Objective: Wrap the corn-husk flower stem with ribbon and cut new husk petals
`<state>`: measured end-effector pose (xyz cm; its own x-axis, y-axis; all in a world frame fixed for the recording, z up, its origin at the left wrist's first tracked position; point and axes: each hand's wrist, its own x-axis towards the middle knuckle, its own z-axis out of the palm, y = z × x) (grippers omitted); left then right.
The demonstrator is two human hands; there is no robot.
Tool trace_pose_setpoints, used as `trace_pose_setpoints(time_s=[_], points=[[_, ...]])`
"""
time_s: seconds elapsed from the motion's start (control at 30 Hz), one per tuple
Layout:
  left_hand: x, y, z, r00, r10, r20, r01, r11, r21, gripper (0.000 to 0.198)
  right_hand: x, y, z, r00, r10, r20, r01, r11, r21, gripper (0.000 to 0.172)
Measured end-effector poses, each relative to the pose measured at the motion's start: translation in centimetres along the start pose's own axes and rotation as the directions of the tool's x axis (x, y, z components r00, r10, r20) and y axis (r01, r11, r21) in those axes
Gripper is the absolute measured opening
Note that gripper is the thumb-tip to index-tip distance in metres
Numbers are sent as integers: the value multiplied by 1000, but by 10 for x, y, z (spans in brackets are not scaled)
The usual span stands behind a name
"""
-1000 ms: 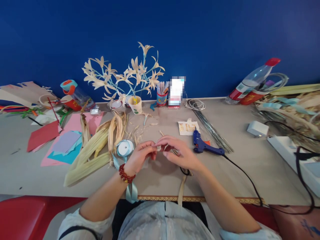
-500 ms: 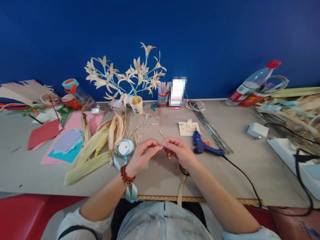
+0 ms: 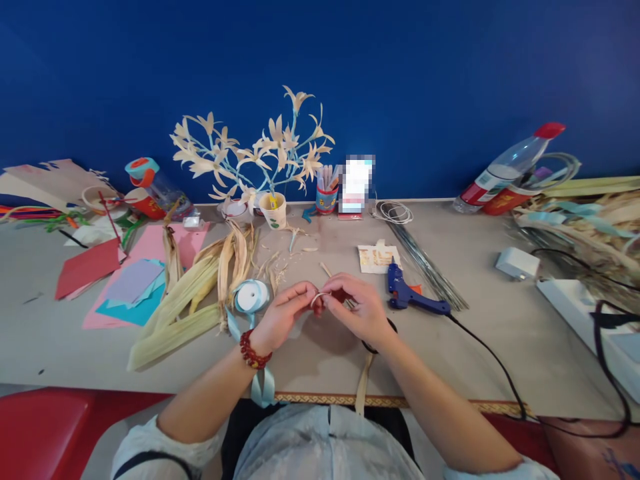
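Between the fingertips of my left hand (image 3: pixel 289 308) and my right hand (image 3: pixel 356 308) a thin, pale strip of corn husk (image 3: pixel 321 295) is bent in a small curve. Both hands pinch it, one at each side, just above the table. Left of my left hand lies a roll of light blue ribbon (image 3: pixel 251 295), its tail hanging over the table edge. Partly hidden under my right hand and wrist are black scissor handles (image 3: pixel 371 347). A blue glue gun (image 3: pixel 415 297) rests to the right of my right hand.
Dried corn husks (image 3: pixel 200 293) and coloured paper (image 3: pixel 130 283) lie on the left. Husk flowers stand in a paper cup (image 3: pixel 273 213) at the back. On the right are metal wires (image 3: pixel 430 263), a power strip (image 3: pixel 575 320) and a tilted bottle (image 3: pixel 510 170). The glue gun's cord crosses the table edge.
My fingertips have moved slightly apart, and the husk strip between them now shows as a curve. My right hand has turned a little. The things on the table stay in place.
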<state>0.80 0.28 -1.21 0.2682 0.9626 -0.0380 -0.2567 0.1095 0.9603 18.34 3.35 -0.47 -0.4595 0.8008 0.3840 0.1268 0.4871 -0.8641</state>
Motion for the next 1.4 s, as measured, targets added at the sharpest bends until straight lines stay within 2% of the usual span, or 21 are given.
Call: trace_pose_setpoints(time_s=[0.07,0.1,0.17,0.23,0.3,0.37,0.5,0.63,0.7,0.8,0.9,1.03,1.13,1.27,1.4], points=[[-2,3,1,989,133,-60,-116,965,233,24,-1,0,1,1000,-22,-16,20,994,-112,8],[-4,4,2,974,215,-71,-174,911,374,21,-1,0,2,999,-30,-21,27,986,-163,7],[-6,6,3,933,357,-45,-256,748,612,12,-2,-1,3,999,-41,-22,34,968,-248,5],[-7,6,3,894,447,-3,-290,586,756,4,-2,-2,4,999,-41,-14,35,947,-319,5],[-7,5,3,870,491,36,-294,461,837,3,-2,-4,4,999,-40,4,39,927,-374,6],[-6,4,3,856,511,74,-300,376,877,6,-2,-6,4,998,-53,33,61,914,-402,8],[-5,3,4,821,556,130,-321,262,910,10,-2,-8,4,994,-85,72,107,916,-387,9],[-4,6,0,809,574,127,-276,179,944,12,-3,-6,3,998,-59,16,61,931,-359,10],[-4,9,-3,815,573,86,-228,180,957,12,-4,-5,2,999,-35,-39,19,938,-345,10],[-5,14,-3,831,556,27,-220,283,934,6,-4,-3,0,996,-21,-85,-8,947,-322,9],[-6,15,2,871,491,30,-250,388,887,11,-4,-3,3,997,-24,-67,2,951,-310,8],[-5,11,8,905,424,34,-230,422,877,8,-5,-3,8,999,-28,-40,15,958,-286,8],[-6,9,4,896,443,-8,-214,449,868,10,-5,-2,7,998,-30,-63,11,959,-282,8],[-6,10,-2,860,503,-83,-205,490,847,10,-5,-2,5,993,-22,-116,-8,969,-247,9],[-7,11,5,874,483,-49,-232,504,832,4,-6,-1,7,994,-27,-107,0,969,-246,8]])
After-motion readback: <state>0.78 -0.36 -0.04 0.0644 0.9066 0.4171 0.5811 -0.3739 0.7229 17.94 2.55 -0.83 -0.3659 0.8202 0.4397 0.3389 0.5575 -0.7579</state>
